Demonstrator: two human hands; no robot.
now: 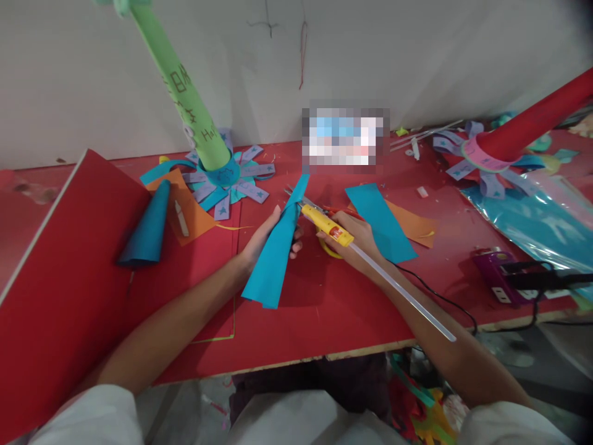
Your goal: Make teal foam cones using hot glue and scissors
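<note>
My left hand (265, 238) is closed around a sheet of blue paper (273, 266), folded into a narrow cone with its wide end towards me. My right hand (354, 238) grips a yellow hot glue gun (328, 225), its nozzle touching or very near the cone's upper edge. A long clear glue stick (403, 290) sticks out of the gun's back end. Thin metal prongs show by the nozzle; what they belong to is unclear. Right of my right hand lies a flat blue paper strip (382, 222). A finished-looking blue cone (148, 228) stands at the left.
A green paper tube (180, 93) rises from a flower-like base at back left; a red tube (542, 111) leans at back right. Orange paper (189, 210), a red board (69, 247), a purple power strip (498, 278), its cables and blue plastic wrapping (514, 228) lie around the red table (296, 334).
</note>
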